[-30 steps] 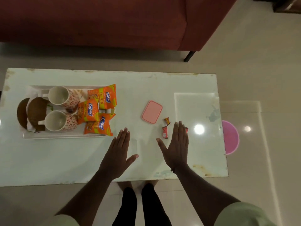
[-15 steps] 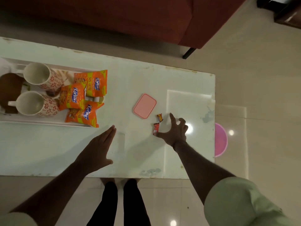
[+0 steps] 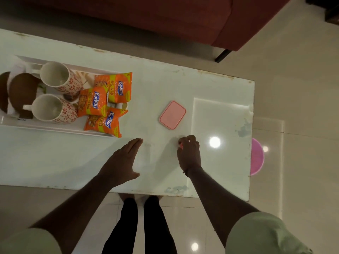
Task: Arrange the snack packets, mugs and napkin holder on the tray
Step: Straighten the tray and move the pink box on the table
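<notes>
The white tray (image 3: pixel 55 128) holds two mugs (image 3: pixel 55 77), three orange snack packets (image 3: pixel 93 103) and a brown napkin holder (image 3: pixel 22 88), while the left hand (image 3: pixel 122 162) lies flat and open on the counter (image 3: pixel 156 85) and the right hand (image 3: pixel 189 153) is curled around something small and red.

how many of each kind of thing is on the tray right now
orange snack packets: 3
floral mugs: 2
brown napkin holder: 1
total on the white tray: 6

We see only a sliver of red under the curled right hand (image 3: pixel 189 153); what it grips is hidden. The napkin holder (image 3: pixel 11 92) and tray (image 3: pixel 55 128) run off the left edge. A pink disc (image 3: pixel 257 156) lies half behind the table (image 3: pixel 220 125).
</notes>
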Demonstrator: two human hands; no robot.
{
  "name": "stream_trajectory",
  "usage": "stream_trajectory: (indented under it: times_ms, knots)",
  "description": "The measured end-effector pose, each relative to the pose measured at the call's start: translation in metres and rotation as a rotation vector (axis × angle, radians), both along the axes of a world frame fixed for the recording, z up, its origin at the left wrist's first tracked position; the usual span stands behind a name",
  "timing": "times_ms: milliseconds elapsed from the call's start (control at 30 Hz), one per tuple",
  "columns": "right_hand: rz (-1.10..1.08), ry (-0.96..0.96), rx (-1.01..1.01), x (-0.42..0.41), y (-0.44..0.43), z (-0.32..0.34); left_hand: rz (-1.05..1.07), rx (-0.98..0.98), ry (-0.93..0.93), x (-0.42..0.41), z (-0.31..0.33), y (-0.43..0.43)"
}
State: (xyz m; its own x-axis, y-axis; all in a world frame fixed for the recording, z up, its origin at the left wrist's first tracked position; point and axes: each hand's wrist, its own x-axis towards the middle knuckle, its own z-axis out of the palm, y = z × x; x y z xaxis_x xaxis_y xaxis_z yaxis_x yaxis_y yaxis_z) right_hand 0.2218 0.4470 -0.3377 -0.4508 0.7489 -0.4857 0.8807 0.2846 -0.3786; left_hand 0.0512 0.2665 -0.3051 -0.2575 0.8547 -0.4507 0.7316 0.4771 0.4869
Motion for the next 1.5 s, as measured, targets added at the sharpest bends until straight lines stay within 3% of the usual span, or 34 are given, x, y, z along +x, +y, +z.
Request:
stream_trajectory:
  times_ms: [167,367,567,633,900,1033,1300,1500]
  knots:
    - [-0.217,0.130,-0.145,0.001,-0.009,0.027,0.084,0.022,-0.114,0.003,0.004,0.010]
    - [0.041,0.337,-0.136,-0.024,-0.055,0.072,0.078,0.018,-0.145,0.004,0.008,0.022]
    - [0.121,0.250,-0.082,-0.038,-0.077,0.067,0.060,0.047,-0.151,-0.001,0.012,0.025]
    - [0.085,0.280,-0.001,-0.040,-0.077,0.068,0.050,0.047,-0.141,-0.002,0.012,0.026]
    - [-0.208,0.402,-0.035,-0.042,-0.052,0.072,0.046,0.010,-0.134,-0.003,0.014,0.025]
    - [-0.250,0.335,0.008,-0.052,-0.024,0.057,0.044,0.015,-0.141,-0.006,0.013,0.025]
    - [0.114,-0.048,0.058,-0.101,0.047,0.009,0.037,0.029,-0.119,-0.014,0.005,0.027]
    - [0.190,-0.092,0.004,-0.104,0.061,-0.013,0.029,0.046,-0.113,-0.018,-0.001,0.025]
